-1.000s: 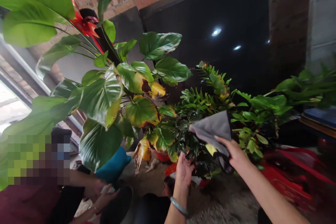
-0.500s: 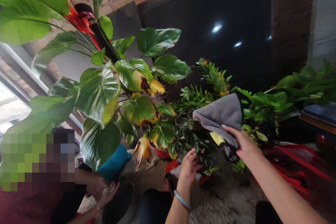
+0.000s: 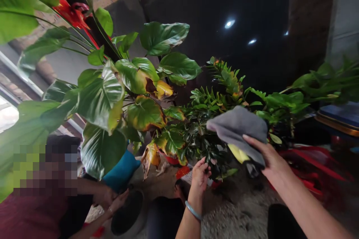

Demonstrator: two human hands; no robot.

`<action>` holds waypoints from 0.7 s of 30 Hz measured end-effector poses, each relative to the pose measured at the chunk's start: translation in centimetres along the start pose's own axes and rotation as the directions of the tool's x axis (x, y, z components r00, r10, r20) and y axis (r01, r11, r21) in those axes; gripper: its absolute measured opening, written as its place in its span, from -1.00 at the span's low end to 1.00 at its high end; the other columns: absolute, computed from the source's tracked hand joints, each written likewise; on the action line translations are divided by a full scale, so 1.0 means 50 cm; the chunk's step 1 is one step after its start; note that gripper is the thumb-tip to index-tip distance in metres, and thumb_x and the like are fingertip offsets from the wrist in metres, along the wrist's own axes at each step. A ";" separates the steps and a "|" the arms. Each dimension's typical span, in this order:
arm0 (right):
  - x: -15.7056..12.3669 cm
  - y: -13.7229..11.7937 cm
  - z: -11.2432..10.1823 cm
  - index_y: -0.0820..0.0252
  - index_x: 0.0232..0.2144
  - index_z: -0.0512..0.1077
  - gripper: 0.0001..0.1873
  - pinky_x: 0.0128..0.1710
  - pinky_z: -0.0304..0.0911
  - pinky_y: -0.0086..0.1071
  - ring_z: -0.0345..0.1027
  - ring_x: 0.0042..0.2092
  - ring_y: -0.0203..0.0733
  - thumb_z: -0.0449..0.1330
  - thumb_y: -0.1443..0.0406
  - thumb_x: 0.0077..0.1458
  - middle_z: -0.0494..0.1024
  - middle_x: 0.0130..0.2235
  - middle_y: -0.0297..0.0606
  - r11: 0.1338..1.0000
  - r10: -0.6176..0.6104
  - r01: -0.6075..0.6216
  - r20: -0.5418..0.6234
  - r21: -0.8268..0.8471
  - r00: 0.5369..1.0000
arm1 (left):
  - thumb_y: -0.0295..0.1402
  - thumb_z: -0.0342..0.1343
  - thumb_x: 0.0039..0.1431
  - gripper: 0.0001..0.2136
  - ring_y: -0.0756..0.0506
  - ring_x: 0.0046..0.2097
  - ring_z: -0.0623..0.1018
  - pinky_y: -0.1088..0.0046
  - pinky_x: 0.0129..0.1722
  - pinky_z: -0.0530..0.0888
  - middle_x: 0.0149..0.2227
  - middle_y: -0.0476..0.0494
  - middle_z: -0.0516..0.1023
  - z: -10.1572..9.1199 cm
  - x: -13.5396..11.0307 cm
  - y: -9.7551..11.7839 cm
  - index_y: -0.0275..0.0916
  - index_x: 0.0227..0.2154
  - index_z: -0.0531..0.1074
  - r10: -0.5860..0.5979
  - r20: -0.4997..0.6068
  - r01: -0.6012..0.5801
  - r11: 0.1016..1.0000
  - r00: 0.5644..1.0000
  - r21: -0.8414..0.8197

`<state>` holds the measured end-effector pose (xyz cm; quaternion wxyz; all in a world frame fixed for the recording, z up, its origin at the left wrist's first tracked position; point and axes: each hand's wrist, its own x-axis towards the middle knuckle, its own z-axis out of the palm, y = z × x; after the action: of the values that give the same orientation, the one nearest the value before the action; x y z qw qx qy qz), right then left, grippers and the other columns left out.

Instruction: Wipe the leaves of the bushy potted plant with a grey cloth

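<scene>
My right hand grips a grey cloth, its fingers closed on the lower right part. A yellow and black piece shows beneath the cloth; I cannot make out what it is. Lower and to the left, my left hand, with a pale bracelet on the wrist, has its fingers curled in a pinch at a small leaf of a dark-green bushy plant. The fingertips partly hide that leaf. The cloth is just right of this plant's foliage.
A large-leaved plant with browned, yellow leaves spreads on the left. Below it, a co-worker's hands are beside a dark bucket. A dark panel stands behind. Red plastic and more potted greenery are at right.
My right hand has shifted slightly right and down with the cloth, which now bunches more. My left hand stays at the plant's lower leaves, fingers more curled. The view has turned slightly right.
</scene>
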<state>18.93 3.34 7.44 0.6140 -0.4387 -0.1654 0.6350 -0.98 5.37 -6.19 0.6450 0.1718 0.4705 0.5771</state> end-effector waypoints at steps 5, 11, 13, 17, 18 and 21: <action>0.047 0.064 -0.011 0.18 -0.46 0.50 -0.77 -0.17 0.46 0.02 0.54 -0.16 0.23 0.32 0.21 -0.26 0.66 -0.41 -0.06 0.992 0.109 -0.108 0.009 -0.065 0.994 | -0.57 0.31 -0.27 -0.74 0.00 -0.52 0.44 0.50 -0.49 0.33 -0.56 -0.02 0.48 -0.005 -0.001 0.000 -0.28 -0.41 0.52 -0.002 0.009 0.002 1.000 1.000 0.000; -0.066 0.166 -0.105 0.23 -0.42 0.54 -0.64 -0.20 0.46 -0.13 0.56 -0.18 0.21 0.41 0.22 -0.39 0.67 -0.37 -0.06 0.946 0.298 -0.292 0.029 -0.141 0.954 | -0.59 0.28 -0.29 -0.77 -0.01 -0.52 0.43 0.46 -0.45 0.33 -0.61 0.02 0.43 -0.020 0.005 -0.007 -0.27 -0.45 0.53 -0.019 -0.039 0.019 1.000 0.999 -0.001; -0.074 0.134 -0.098 0.20 -0.40 0.54 -0.63 -0.21 0.47 -0.15 0.56 -0.20 0.19 0.42 0.21 -0.37 0.67 -0.34 -0.08 0.961 0.256 -0.247 0.062 -0.126 0.965 | -0.58 0.28 -0.31 -0.79 -0.01 -0.52 0.42 0.46 -0.43 0.34 -0.61 0.02 0.43 -0.018 0.002 -0.009 -0.27 -0.49 0.51 0.004 -0.023 -0.003 1.000 1.000 0.008; -0.007 0.043 -0.019 0.17 -0.37 0.52 -0.70 -0.19 0.48 -0.17 0.55 -0.16 0.14 0.36 0.26 -0.27 0.67 -0.32 -0.12 0.999 0.051 -0.051 -0.005 0.012 0.999 | -0.57 0.30 -0.32 -0.78 -0.02 -0.50 0.41 0.45 -0.43 0.33 -0.59 -0.02 0.42 -0.004 -0.004 -0.013 -0.29 -0.48 0.51 0.022 -0.031 -0.021 1.000 0.999 0.023; 0.015 0.033 0.004 0.18 -0.37 0.50 -0.73 -0.17 0.48 -0.17 0.55 -0.15 0.11 0.33 0.27 -0.24 0.67 -0.33 -0.13 0.999 0.030 -0.029 -0.036 0.036 0.999 | -0.56 0.30 -0.32 -0.77 -0.03 -0.49 0.42 0.44 -0.42 0.34 -0.59 -0.02 0.42 0.000 -0.005 -0.013 -0.29 -0.47 0.51 0.019 -0.034 -0.018 1.000 0.999 0.025; 0.051 0.059 0.040 0.21 -0.43 0.48 -0.83 -0.14 0.46 -0.13 0.55 -0.17 0.10 0.28 0.30 -0.20 0.65 -0.43 -0.14 0.998 0.047 -0.044 -0.081 0.048 0.996 | -0.55 0.32 -0.32 -0.78 -0.06 -0.45 0.45 0.40 -0.36 0.37 -0.53 -0.04 0.45 0.005 -0.004 -0.017 -0.26 -0.50 0.48 0.026 -0.023 -0.025 0.999 0.999 0.030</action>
<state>15.90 5.80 5.43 0.6156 -0.4537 -0.1153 0.6340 -0.27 5.02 -6.62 0.6295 0.1808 0.4842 0.5801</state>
